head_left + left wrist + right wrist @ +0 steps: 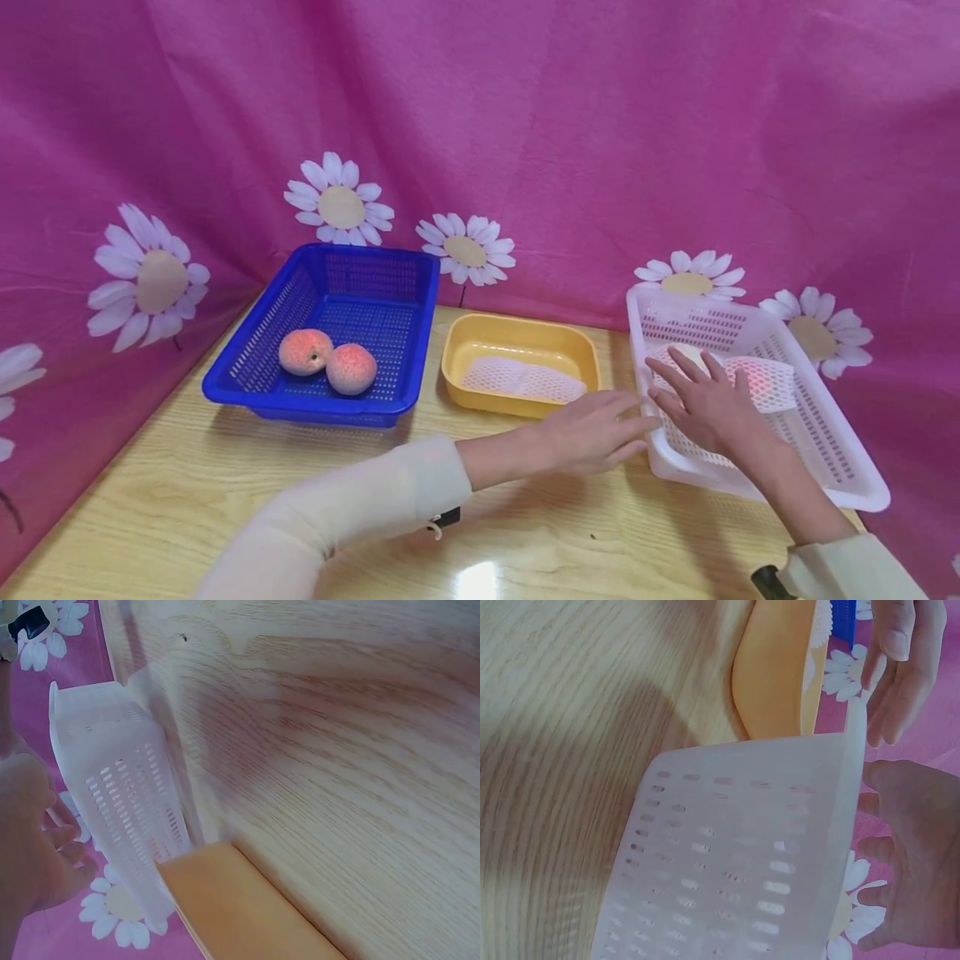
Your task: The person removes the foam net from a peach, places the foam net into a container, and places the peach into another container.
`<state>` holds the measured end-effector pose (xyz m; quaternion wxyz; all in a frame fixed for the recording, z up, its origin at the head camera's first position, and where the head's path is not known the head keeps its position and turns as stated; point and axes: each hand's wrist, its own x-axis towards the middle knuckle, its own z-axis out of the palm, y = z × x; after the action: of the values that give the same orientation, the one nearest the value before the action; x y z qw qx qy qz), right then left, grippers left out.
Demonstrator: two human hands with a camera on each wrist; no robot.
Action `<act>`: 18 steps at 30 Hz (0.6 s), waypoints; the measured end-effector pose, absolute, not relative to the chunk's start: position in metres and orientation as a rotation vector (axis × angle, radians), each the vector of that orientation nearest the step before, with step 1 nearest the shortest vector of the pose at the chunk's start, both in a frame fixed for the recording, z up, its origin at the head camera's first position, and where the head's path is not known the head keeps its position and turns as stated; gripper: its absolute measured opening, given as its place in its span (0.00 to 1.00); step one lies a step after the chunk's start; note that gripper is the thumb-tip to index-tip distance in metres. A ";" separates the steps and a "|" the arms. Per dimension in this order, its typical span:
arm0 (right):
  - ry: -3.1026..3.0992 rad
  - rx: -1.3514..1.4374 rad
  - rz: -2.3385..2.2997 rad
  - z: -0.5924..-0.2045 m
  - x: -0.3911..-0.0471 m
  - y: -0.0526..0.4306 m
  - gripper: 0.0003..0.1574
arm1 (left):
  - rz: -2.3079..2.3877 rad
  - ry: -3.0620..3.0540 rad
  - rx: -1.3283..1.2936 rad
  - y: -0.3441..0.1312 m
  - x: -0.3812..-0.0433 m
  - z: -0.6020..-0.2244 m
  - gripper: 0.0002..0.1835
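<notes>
My right hand (705, 408) hovers over the white basket (840, 492), its fingers spread and nothing held in them. Under and beside it lie a reddish peach in a white foam net (761, 383) and another white net-covered piece, partly hidden by the fingers. Just outside the basket's left rim is my left hand (600, 429), fingers loosely extended, fingertips right at the rim and holding nothing. Close behind the left hand stands a yellow tray (457, 387) with white foam nets (525, 379) lying flat in it.
A blue basket (322, 406) stands at the left, with two peaches (352, 369) near its front. All the containers sit on a wooden table (525, 533). A pink cloth (540, 150) with white flowers hangs behind and at the sides.
</notes>
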<state>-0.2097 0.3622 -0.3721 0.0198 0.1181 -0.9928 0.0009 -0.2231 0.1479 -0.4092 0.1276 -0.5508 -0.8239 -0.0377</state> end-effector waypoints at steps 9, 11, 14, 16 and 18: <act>-2.997 0.372 -0.030 -0.372 -0.206 0.370 0.33 | -0.013 -2.315 -1.591 0.162 -0.223 -0.410 0.24; -2.979 0.364 -0.036 -0.372 -0.205 0.371 0.33 | -0.004 -2.305 -1.582 0.165 -0.224 -0.411 0.24; -2.981 0.351 -0.026 -0.371 -0.205 0.372 0.34 | -0.007 -2.311 -1.574 0.169 -0.224 -0.411 0.23; -2.991 0.345 -0.021 -0.371 -0.204 0.373 0.34 | -0.005 -2.330 -1.571 0.171 -0.224 -0.411 0.23; -2.985 0.343 -0.035 -0.371 -0.204 0.375 0.34 | 0.006 -2.349 -1.570 0.173 -0.225 -0.412 0.23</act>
<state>-0.2038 0.3745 -0.3709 0.0683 0.1138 -0.9911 -0.0115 -0.2245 0.1730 -0.4125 0.1576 -0.5487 -0.8210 0.0022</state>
